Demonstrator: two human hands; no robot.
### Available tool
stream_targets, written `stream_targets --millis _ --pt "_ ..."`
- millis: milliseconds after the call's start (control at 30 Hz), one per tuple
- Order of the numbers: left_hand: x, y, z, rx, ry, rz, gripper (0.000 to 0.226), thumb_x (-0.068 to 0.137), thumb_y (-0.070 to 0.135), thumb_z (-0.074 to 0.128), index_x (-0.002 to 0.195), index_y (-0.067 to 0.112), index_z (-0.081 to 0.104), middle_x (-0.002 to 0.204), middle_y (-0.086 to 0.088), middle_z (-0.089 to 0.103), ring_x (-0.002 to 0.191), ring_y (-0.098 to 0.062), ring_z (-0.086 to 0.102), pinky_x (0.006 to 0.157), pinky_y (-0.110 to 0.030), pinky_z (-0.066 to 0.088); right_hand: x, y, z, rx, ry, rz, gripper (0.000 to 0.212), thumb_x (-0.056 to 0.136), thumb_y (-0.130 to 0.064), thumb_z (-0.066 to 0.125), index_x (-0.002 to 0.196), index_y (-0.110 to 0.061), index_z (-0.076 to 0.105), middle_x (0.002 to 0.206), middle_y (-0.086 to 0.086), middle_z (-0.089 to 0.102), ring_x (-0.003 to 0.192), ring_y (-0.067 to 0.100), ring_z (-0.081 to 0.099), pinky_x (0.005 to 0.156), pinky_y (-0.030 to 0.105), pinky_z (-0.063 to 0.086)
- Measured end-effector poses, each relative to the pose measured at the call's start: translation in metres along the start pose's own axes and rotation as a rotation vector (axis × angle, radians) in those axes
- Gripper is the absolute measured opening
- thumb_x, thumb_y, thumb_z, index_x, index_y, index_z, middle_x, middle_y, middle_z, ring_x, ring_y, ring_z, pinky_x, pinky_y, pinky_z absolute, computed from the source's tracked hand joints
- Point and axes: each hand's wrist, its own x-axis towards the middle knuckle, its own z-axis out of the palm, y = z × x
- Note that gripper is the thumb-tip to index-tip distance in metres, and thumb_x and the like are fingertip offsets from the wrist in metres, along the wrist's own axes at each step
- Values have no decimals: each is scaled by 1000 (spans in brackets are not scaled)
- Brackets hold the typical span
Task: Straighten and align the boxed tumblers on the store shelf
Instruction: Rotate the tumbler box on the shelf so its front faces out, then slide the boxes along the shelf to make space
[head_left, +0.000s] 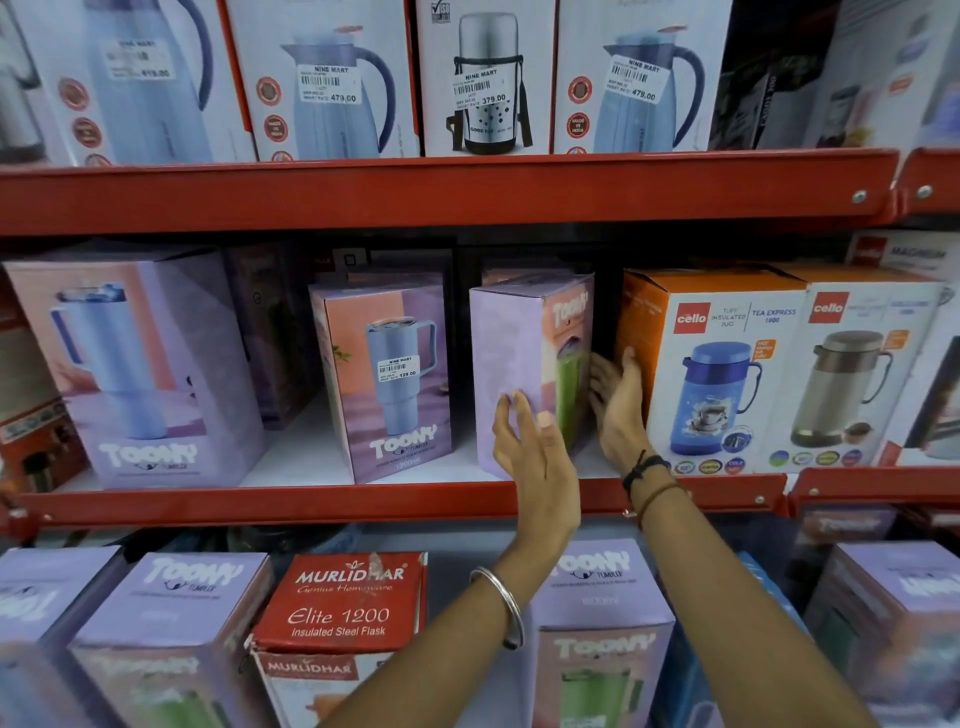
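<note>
On the middle red shelf (363, 501) stand three lilac Toony tumbler boxes. The right one (511, 358) is turned, its plain side facing me and its picture face angled right. My left hand (535, 447) touches its lower front corner, fingers spread against the side. My right hand (618, 400) reaches into the gap between that box and the orange Cello box (706, 364), palm towards the tumbler box, fingers apart. The middle tumbler box (387, 374) and the large left tumbler box (135, 364) face roughly forward.
A second Cello jug box (857, 374) stands at the far right. Jug and flask boxes fill the top shelf (441, 192). Below are more Toony boxes (176, 623) and a red Murlidhar flask box (337, 608). White shelf floor shows between the tumbler boxes.
</note>
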Motion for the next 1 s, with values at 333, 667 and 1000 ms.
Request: stream_targets --millis 333,667,1000 --pt "39 -13 -33 -52 22 2 83 82 74 14 145 21 27 144 13 29 134 -1 26 117 -31 18 -32 4 -13 46 -9 -76 60 98 -45 13 134 -10 46 135 5 49 132 21 40 117 40 24" --pt "64 -24 -50 -116 -72 -74 56 98 44 16 146 16 25 156 1 25 139 -5 21 118 -30 13 -42 18 -11 6 -43 -120 56 98 -44 17 136 -13 45 146 9 43 137 20 36 119 40 22" --pt "34 -25 -77 -84 -16 173 49 95 48 22 140 33 33 152 8 34 139 -2 29 115 -23 24 -88 30 20 -193 225 -468 45 96 -36 28 132 -17 48 134 -4 49 117 -5 44 96 3 32"
